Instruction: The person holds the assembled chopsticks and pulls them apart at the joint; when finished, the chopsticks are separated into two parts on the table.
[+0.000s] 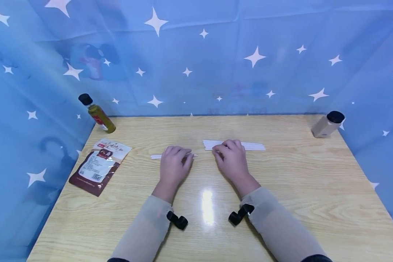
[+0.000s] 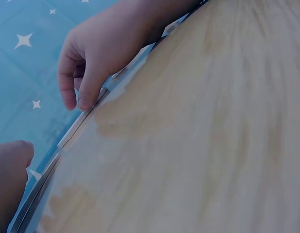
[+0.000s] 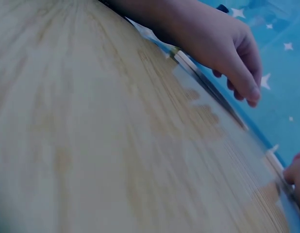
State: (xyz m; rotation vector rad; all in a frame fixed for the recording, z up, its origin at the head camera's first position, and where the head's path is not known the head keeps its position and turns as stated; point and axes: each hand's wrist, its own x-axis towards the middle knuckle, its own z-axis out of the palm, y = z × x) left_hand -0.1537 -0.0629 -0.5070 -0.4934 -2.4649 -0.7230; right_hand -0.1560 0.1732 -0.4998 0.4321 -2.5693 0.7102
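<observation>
White sticks lie under both hands near the middle of the wooden table (image 1: 281, 203).

Nearest the camera, two pale sleeves run up to the hands, each wrist carrying a black clip-like mount. The left hand (image 1: 174, 165) lies knuckles-up over a small group of sticks (image 1: 156, 157), fingers curled down onto them (whether it pinches one is hidden by the hand itself). Just beside it, the right hand (image 1: 230, 157) covers the left end of a larger bundle of sticks (image 1: 253, 146), fingertips bent onto it; the actual grip cannot be made out. Both wrist views are blurred and show little beyond fingers at the table's edge. Farther left lies a dark red packet (image 1: 99, 165), behind it a tilted oil bottle (image 1: 97, 113); at the far right corner, a black-capped jar (image 1: 327, 124).
</observation>
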